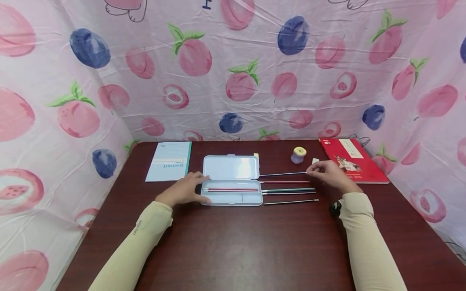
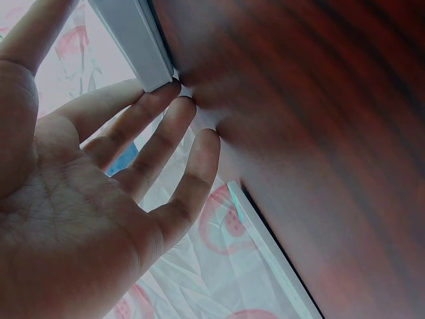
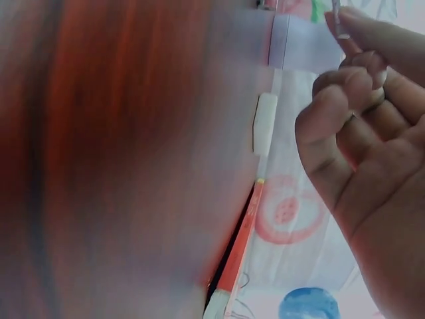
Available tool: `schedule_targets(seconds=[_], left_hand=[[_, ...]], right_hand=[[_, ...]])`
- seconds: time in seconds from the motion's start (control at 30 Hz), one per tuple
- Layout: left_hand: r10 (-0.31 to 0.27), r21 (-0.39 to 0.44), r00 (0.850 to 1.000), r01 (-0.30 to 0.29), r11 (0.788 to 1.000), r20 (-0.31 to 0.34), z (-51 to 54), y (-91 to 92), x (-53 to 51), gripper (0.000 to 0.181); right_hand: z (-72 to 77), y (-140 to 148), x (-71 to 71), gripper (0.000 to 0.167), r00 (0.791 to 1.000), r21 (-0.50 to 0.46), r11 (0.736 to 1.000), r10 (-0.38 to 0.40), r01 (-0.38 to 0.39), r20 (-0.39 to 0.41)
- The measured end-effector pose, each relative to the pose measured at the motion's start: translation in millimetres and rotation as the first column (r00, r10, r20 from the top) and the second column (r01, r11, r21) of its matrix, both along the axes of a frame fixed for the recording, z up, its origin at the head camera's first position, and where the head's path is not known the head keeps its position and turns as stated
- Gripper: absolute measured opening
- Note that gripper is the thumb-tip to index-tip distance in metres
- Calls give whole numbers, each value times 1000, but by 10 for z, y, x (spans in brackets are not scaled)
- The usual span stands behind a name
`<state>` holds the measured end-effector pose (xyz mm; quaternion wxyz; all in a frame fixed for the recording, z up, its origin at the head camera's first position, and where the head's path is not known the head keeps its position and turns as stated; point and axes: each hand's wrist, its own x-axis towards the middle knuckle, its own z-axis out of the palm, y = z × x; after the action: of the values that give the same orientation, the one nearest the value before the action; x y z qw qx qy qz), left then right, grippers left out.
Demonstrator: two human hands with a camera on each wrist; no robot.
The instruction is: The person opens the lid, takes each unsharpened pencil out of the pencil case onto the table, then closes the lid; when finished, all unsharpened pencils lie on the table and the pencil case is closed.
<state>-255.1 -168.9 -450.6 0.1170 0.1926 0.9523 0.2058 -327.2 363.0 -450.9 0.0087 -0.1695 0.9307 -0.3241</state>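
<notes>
A white pencil case (image 1: 231,168) lies unfolded on the table, lid away from me, with red and pale pencils (image 1: 233,190) in its lower tray. My left hand (image 1: 183,189) rests against the case's left end, fingers spread and fairly straight; in the left wrist view fingertips touch the table and the case (image 2: 136,46). Between thumb and forefinger, my right hand (image 1: 330,175) pinches the right end of a dark pencil (image 1: 284,174). In the right wrist view only that pencil's tip (image 3: 342,30) shows. Several other pencils (image 1: 291,201) lie right of the case, roughly parallel.
Back left lies a pale blue notebook (image 1: 168,161). A yellow and lilac round object (image 1: 298,155) and a white eraser (image 1: 315,161) sit beyond my right hand. The red book (image 1: 364,163) lies at the back right. Patterned cloth hangs behind the table.
</notes>
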Motion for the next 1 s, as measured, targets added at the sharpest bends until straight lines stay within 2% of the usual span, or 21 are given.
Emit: schedule_targets(seconds=[0.13, 0.4, 0.67, 1.0], left_hand=[[4, 1, 1000, -4, 1000, 3, 0, 6, 2, 100], [5, 1, 1000, -5, 1000, 7, 15, 9, 8, 100], [10, -3, 1000, -10, 1000, 2, 14, 0, 9, 99], [4, -7, 1000, -4, 1000, 3, 9, 4, 3, 99]], right_hand=[[-1, -49, -33, 13, 999, 66, 998, 12, -10, -30], [5, -101, -54, 11, 1000, 128, 992, 15, -12, -22], [17, -147, -71, 8, 1000, 194, 981, -18, 16, 11], [63, -211, -29, 15, 1000, 194, 981, -28, 29, -5]])
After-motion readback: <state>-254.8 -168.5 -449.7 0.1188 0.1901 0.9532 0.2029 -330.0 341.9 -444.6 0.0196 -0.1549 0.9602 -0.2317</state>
